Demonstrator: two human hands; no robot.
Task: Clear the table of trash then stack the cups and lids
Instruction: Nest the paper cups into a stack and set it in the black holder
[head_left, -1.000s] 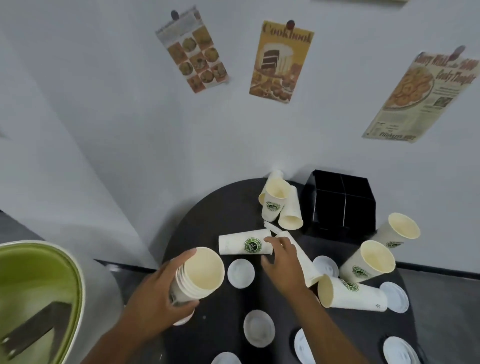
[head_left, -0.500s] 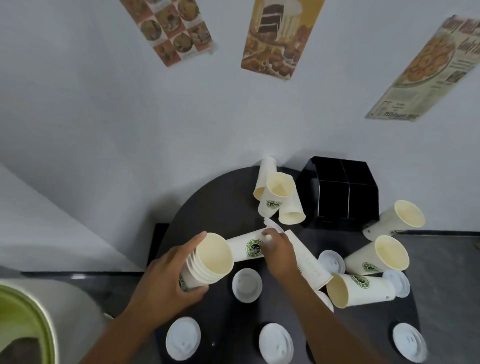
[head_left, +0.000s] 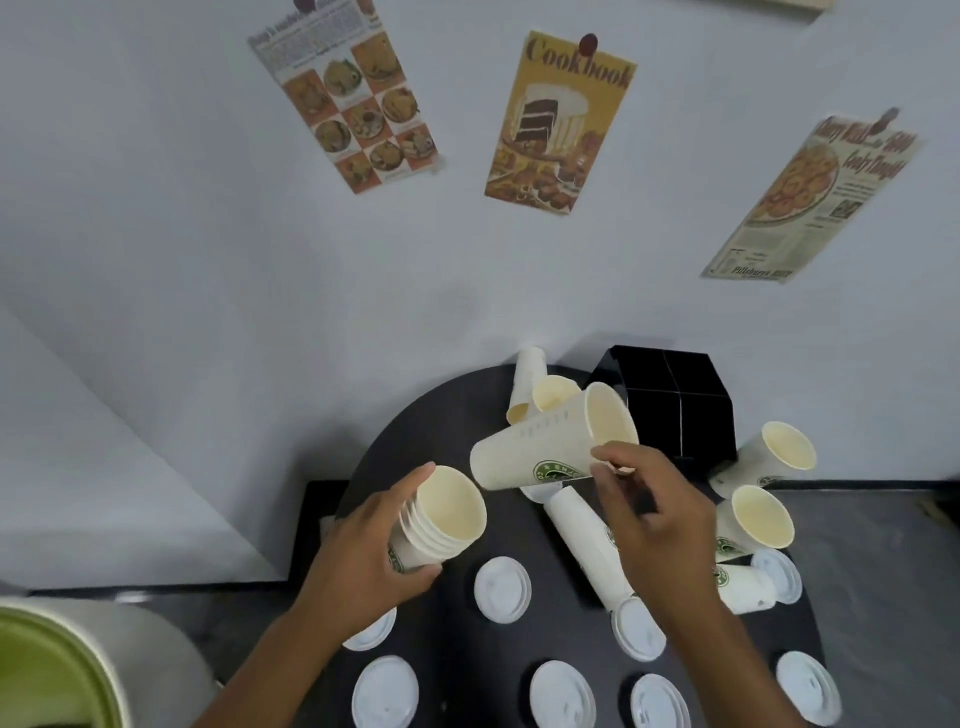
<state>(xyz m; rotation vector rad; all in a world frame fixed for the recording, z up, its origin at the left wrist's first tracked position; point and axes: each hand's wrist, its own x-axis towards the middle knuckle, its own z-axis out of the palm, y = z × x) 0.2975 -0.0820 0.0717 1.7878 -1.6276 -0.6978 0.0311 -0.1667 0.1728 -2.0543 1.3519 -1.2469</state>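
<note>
My left hand (head_left: 363, 566) grips a stack of nested paper cups (head_left: 441, 514), mouth tilted up and to the right, above the left edge of the round black table (head_left: 550, 639). My right hand (head_left: 654, 519) pinches a single white paper cup (head_left: 550, 441) with a green logo near its rim and holds it in the air, on its side, base pointing towards the stack. Another cup (head_left: 587, 545) lies on the table below it. Several white lids (head_left: 502, 590) lie flat on the near half of the table.
A black box (head_left: 670, 410) stands at the table's back against the wall. Loose cups lie at the back (head_left: 524, 389) and to the right (head_left: 763, 457). A green-lined bin (head_left: 57, 670) stands at the lower left. Posters hang on the wall.
My right hand has lifted the cup that lay on the table and turned it in the air above the table. The left hand still holds the stack.
</note>
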